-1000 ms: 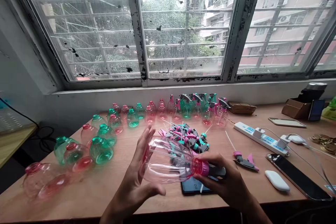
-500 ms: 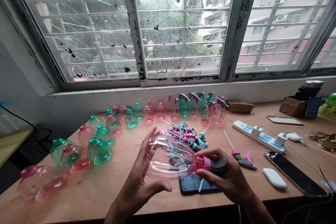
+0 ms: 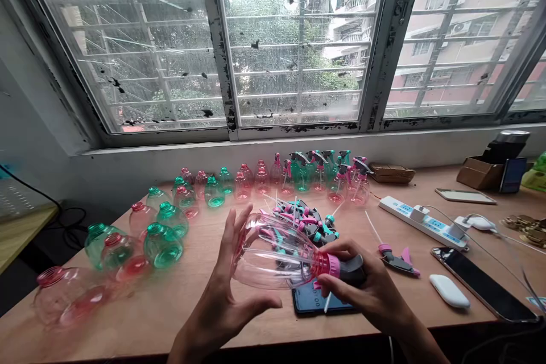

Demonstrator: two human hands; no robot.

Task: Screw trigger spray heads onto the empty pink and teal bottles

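A clear pink spray bottle [image 3: 273,256] lies sideways in the air before me, its base toward the left. My right hand [image 3: 362,281] grips it by the pink collar and dark spray head [image 3: 347,269] at the neck. Beside the bottle's base, my left hand [image 3: 230,278] is spread, with the thumb apart below the bottle and the fingers raised. Whether its palm touches the base I cannot tell. Beyond the bottle is a pile of pink, teal and grey spray heads [image 3: 313,222] with white tubes. A single loose spray head [image 3: 398,261] lies right of my right hand.
Open-necked pink and green bottles [image 3: 164,244] line the left and back of the table [image 3: 205,313]. Several bottles with spray heads [image 3: 318,176] stand by the wall. A lit phone [image 3: 307,302] lies under my hands. Rightward are a power strip [image 3: 422,222], white case [image 3: 449,290] and dark phone [image 3: 482,281].
The bottle's base has tipped up slightly and my left fingers have straightened a little. My right hand keeps its grip at the neck. The view has shifted slightly.
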